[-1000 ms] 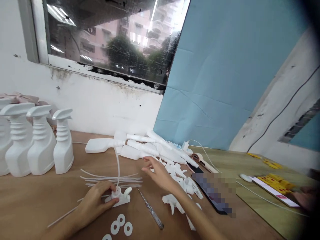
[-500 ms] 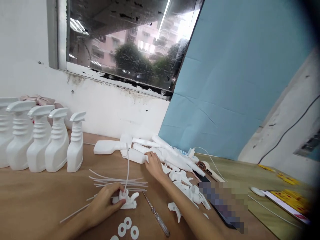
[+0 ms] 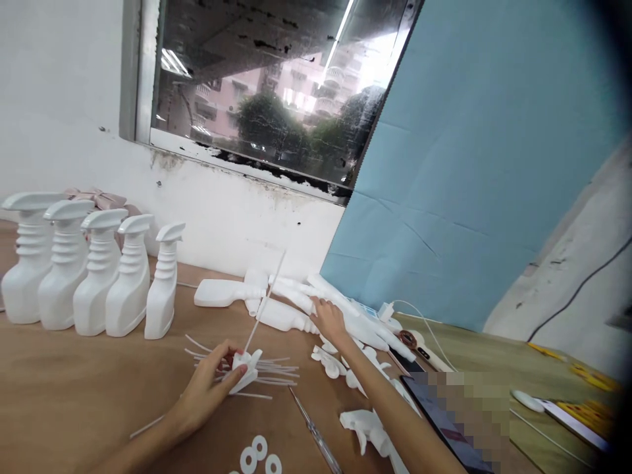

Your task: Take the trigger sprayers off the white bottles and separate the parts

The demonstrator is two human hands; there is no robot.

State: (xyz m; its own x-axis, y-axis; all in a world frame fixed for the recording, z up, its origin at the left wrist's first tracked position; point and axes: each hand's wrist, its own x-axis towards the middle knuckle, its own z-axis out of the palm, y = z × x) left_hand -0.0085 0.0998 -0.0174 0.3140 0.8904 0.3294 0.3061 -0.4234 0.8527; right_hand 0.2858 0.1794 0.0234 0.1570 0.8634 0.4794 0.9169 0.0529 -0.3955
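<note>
My left hand (image 3: pixel 212 383) pinches a white spray trigger head (image 3: pixel 244 368) above the table. A thin dip tube (image 3: pixel 266 296) rises from it, leaning up to the right. Several loose tubes (image 3: pixel 279 375) lie behind and beneath that hand. Farther back, my right hand (image 3: pixel 330 320) reaches over a pile of white bottles, its fingers bent around the neck end of one bottle (image 3: pixel 291 294); its fingertips are partly hidden. Another bottle (image 3: pixel 279 315) lies just left of this hand. Loose white trigger heads (image 3: pixel 365 424) lie under and beside my right forearm.
Several assembled spray bottles (image 3: pixel 160 283) stand in a row at the left. A screwdriver (image 3: pixel 313 428) and white ring washers (image 3: pixel 248 459) lie in front. To the right are a dark tablet-like device (image 3: pixel 437 411), a charger with cable (image 3: pixel 386 311) and a phone (image 3: pixel 573 421).
My left hand has lifted and tilted the trigger head off the table, so its tube leans right. My right hand has shifted right along the bottle pile. The view has turned slightly left.
</note>
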